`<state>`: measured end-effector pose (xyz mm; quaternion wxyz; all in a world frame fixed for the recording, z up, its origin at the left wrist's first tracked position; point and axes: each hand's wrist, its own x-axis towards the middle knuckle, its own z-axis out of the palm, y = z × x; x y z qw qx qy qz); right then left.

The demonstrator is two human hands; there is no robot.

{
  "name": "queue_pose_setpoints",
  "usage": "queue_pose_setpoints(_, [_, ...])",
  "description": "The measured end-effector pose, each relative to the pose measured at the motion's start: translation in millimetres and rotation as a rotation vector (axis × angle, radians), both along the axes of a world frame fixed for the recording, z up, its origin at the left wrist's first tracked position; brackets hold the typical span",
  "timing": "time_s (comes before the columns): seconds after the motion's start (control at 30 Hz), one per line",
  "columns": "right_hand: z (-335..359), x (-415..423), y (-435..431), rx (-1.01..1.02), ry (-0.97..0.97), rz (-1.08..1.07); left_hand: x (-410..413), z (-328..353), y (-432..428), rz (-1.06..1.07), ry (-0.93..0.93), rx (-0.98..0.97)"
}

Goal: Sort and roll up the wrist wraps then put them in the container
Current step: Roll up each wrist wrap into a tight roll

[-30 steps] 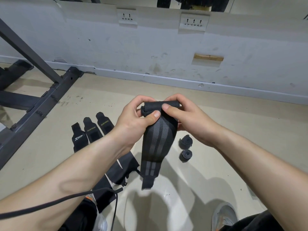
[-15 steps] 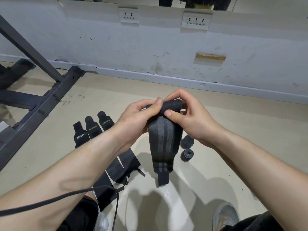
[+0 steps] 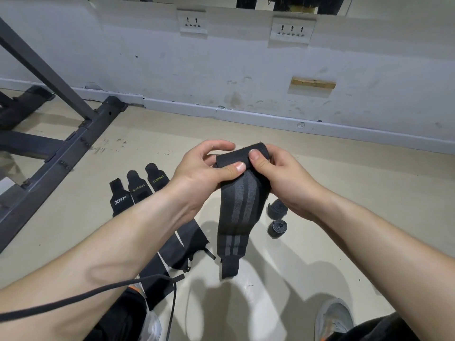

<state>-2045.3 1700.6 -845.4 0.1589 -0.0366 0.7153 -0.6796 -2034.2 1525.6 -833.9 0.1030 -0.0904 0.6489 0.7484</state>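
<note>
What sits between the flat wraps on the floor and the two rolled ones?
Head view: only the striped wrap hangs there, gripped at its rolled top by the left hand and right hand; the floor beneath looks bare.

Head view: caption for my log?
Left hand and right hand pinch the part-rolled striped wrist wrap; two rolled wraps lie on the floor.

Floor (image 3: pixel 344 193): beige, smooth, dark scuffs far left.
Left of centre: three flat wraps close side by side. XTEP wrap (image 3: pixel 120 196) leftmost, white-lettered XUEYING wrap (image 3: pixel 138 187) middle, green-lettered XUEYING wrap (image 3: pixel 156 177) rightmost (near ends hidden behind arm).
Right of centre: two rolled wraps, far roll (image 3: pixel 277 208) and near roll (image 3: pixel 277 227), just apart.
Far left: black metal frame (image 3: pixel 61 161), rails resting on floor.
Near right: grey shoe (image 3: pixel 333 316).
</note>
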Motion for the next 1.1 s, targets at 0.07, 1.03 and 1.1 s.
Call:
queue_pose_setpoints(0.07, [-1.1, 0.2, -0.6, -0.068, 0.019, -0.033, 0.3, -2.2, 0.4, 0.047, -0.035, 0.071])
queue_pose_setpoints(1.03, [1.2, 8.5, -1.1, -0.148, 0.051, 0.003, 5.1, -6.8, 12.0, -0.027, 0.014, -0.034])
queue_pose_setpoints(1.1, [-1.9, 10.4, -6.0, -0.195, -0.032, -0.060, 4.1, -6.6, 9.6, -0.008, 0.024, -0.020])
